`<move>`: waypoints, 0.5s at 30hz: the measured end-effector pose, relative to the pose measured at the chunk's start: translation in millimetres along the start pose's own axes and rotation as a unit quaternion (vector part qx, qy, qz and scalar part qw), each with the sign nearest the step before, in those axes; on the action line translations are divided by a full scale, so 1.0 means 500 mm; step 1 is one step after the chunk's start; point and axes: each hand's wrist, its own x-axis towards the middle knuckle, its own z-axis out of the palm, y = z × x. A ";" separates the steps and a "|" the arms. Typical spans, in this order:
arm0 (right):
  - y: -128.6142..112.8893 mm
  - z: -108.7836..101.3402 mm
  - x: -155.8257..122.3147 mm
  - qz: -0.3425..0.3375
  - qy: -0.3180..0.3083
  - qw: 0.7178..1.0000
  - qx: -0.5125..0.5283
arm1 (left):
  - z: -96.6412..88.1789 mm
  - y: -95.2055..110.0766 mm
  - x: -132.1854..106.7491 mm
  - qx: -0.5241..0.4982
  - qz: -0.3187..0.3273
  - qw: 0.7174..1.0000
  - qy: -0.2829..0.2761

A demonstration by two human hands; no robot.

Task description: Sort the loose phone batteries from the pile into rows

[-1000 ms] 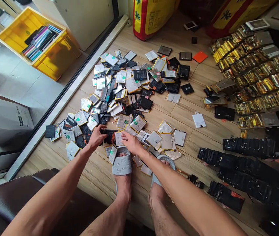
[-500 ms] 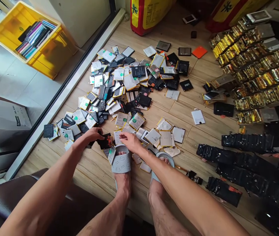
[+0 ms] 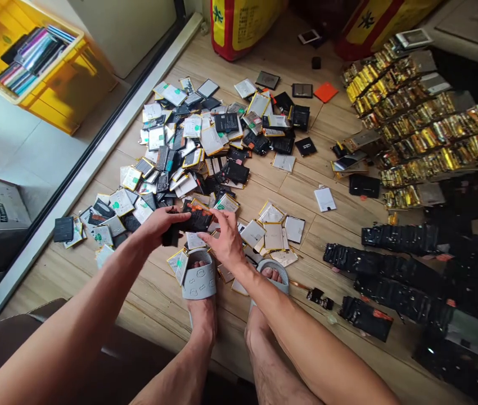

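Note:
A black phone battery point(image 3: 197, 219) with orange-red marks is raised above the floor, in front of my feet. My left hand point(image 3: 163, 223) is closed around its left end, and another dark piece hangs below those fingers. At the battery's right end is my right hand point(image 3: 227, 241), thumb and index finger apart around the corner. Whether these fingertips press on it is hard to tell. Beyond both hands spreads a heap of loose phone batteries point(image 3: 192, 126), white, silver and black. A smaller group of silver batteries point(image 3: 273, 236) lies right of my right hand.
Rows of gold-edged batteries point(image 3: 424, 135) stand at the right, with rows of black batteries point(image 3: 403, 239) nearer me. A yellow crate point(image 3: 70, 93) holding thin flat items is at upper left. Red-and-yellow bags point(image 3: 243, 28) stand behind. My grey slippers point(image 3: 199, 281) are close to the batteries.
My left hand has lifted the black battery off the floor and moved it slightly right. My right hand has come up to its right end. The view has shifted a little to the right.

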 end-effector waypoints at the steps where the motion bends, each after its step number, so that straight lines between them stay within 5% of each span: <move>1: 0.003 -0.013 -0.004 -0.011 0.008 0.999 -0.041 | 0.031 -0.020 -0.002 -0.063 -0.036 0.997 -0.024; 3: 0.021 -0.037 -0.015 -0.004 0.004 0.994 -0.105 | 0.088 -0.069 -0.003 -0.135 -0.085 0.985 -0.067; 6: 0.060 -0.067 -0.039 0.026 -0.026 0.989 -0.144 | 0.141 -0.131 -0.003 -0.158 -0.075 0.980 -0.100; 15: 0.086 -0.088 -0.082 -0.006 -0.133 0.976 -0.172 | 0.130 -0.144 -0.018 -0.136 -0.046 0.974 -0.175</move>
